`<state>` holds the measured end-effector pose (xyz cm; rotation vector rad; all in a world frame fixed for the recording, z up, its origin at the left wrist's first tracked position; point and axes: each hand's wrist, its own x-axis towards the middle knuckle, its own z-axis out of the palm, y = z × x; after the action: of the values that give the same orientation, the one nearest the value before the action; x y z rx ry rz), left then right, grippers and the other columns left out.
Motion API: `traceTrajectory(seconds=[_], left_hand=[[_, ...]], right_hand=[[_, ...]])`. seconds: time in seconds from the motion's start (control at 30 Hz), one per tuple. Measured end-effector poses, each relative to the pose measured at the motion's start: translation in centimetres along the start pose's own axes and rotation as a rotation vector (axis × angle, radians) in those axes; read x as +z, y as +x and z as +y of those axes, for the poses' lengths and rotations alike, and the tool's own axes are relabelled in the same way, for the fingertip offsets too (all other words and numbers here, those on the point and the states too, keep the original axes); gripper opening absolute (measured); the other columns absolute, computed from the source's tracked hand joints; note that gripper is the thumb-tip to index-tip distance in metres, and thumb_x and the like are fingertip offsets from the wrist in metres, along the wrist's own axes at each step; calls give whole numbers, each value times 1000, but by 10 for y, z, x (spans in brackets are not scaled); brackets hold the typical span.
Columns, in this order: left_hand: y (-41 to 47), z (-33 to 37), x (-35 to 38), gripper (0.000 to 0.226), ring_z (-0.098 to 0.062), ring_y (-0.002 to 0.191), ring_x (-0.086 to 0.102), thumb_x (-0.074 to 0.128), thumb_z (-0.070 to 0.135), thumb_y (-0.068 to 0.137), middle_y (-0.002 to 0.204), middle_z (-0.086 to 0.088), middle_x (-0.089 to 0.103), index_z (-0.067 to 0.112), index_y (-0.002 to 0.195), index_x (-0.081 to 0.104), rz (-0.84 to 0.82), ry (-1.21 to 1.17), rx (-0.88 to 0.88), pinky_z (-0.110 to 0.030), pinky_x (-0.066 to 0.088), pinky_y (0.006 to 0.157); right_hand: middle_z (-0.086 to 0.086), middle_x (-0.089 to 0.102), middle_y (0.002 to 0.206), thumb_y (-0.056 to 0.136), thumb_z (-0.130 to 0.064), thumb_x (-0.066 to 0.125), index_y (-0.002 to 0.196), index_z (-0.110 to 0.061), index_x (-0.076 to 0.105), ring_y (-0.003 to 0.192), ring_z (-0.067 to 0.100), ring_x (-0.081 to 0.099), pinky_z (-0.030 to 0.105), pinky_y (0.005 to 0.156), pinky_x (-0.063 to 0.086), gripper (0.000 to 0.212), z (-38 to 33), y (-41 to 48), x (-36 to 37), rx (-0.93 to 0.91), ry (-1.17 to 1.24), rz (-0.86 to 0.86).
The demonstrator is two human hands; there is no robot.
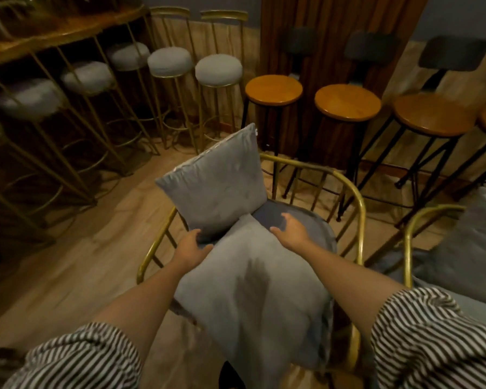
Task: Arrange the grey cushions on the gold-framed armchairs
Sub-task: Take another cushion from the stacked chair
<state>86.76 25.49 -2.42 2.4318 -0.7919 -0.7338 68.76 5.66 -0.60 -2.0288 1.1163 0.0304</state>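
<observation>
Seen from above: a gold-framed armchair [358, 197] in the middle of the view, its curved rail wrapping the far and right sides of a dark grey seat pad [306, 220]. Two grey cushions on it. Upper cushion [216, 186] standing on one corner, tilted, leaning over the chair's left rail, its top corner pointing toward the row of stools. Lower cushion [258, 299] lying nearer the camera, flat and slanted across the front of the seat, its far corner tucked under the bottom edge of the upright one.

Left hand [192, 245] at the bottom corner of the upper cushion, grip partly closed, fingers curled over the fabric edge with the thumb below, pinching that corner where the two cushions meet. Right hand [291, 231] spread loose, grip released, palm down, fingers apart; fingertips at the far edge of the lower cushion and over the seat pad; whether pressing or only hovering cannot be told. Both forearms bare, striped sleeves [432, 338] at the bottom of the view.

At the right edge, part of a second gold-framed armchair [410, 242] with another grey cushion [472, 248] resting on it, blurred. Beyond: grey-topped gold stools [218, 70] along a wooden worktop [54, 35] at left, wooden-seated black stools [274, 89] at right, pale wood floor [82, 262] beneath.
</observation>
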Motion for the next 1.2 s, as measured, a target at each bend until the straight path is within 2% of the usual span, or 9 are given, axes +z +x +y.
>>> traceTrajectory(seconds=[0.13, 0.23, 0.33, 0.43, 0.6, 0.73, 0.9, 1.03, 1.2], left_hand=[[67, -17, -27, 66, -35, 128, 51, 73, 23, 84, 140, -16, 53, 1, 138, 44, 95, -222, -78, -44, 47, 98], [111, -25, -40, 61, -28, 115, 60, 74, 19, 82, 126, -10, 61, 1, 134, 48, 156, -425, -159, -42, 52, 85], [151, -35, -44, 76, -20, 120, 55, 80, 28, 76, 127, -4, 56, 3, 136, 41, 195, -630, -216, -42, 51, 95], [186, -38, -42, 95, -21, 129, 48, 83, 34, 70, 141, -6, 47, 4, 143, 29, 298, -763, -223, -43, 44, 106], [233, -46, -24, 89, -25, 134, 43, 75, 30, 82, 149, -9, 40, 9, 148, 21, 428, -817, -224, -42, 37, 113], [258, -66, -13, 93, -23, 134, 44, 77, 34, 78, 149, -6, 41, 19, 148, 18, 443, -911, -233, -43, 36, 114], [273, -82, -8, 85, -21, 129, 48, 76, 31, 80, 144, -5, 47, 23, 145, 23, 406, -966, -211, -45, 37, 113], [276, -84, -9, 78, -22, 129, 49, 72, 35, 82, 142, -5, 51, 19, 145, 28, 373, -965, -193, -44, 40, 110], [262, -74, -21, 75, -19, 128, 51, 65, 45, 85, 141, -2, 54, 22, 147, 29, 338, -961, -187, -46, 41, 110]], right_hand=[[8, 31, 158, 92, -44, 59, 152, -12, 25, 142, 29, 34, 40, 110, 36, 76, -54, 56, 8, 15, 82, 1], [5, 43, 150, 86, -42, 68, 146, -12, 36, 135, 27, 43, 28, 93, 39, 75, -83, 99, 6, 38, 300, 39], [7, 47, 145, 88, -35, 67, 144, -8, 40, 132, 26, 46, 23, 85, 37, 68, -102, 143, 0, 79, 436, 86], [11, 48, 146, 90, -33, 66, 143, -5, 40, 132, 27, 46, 24, 87, 37, 65, -112, 191, -2, 94, 518, 129], [6, 49, 144, 83, -46, 70, 144, -13, 39, 132, 28, 47, 33, 96, 42, 76, -119, 266, 7, 101, 606, 159], [3, 43, 148, 71, -59, 75, 148, -20, 30, 134, 27, 44, 42, 106, 41, 97, -121, 316, 12, 78, 637, 146], [5, 34, 155, 75, -52, 75, 151, -19, 21, 139, 28, 37, 44, 111, 34, 99, -131, 357, 8, 74, 604, 194], [5, 46, 146, 77, -52, 72, 144, -18, 36, 131, 29, 45, 44, 105, 39, 83, -125, 360, 19, 101, 567, 204], [9, 64, 110, 96, -31, 55, 115, -12, 61, 104, 27, 61, 33, 79, 51, 27, -111, 333, 8, 80, 542, 342]])
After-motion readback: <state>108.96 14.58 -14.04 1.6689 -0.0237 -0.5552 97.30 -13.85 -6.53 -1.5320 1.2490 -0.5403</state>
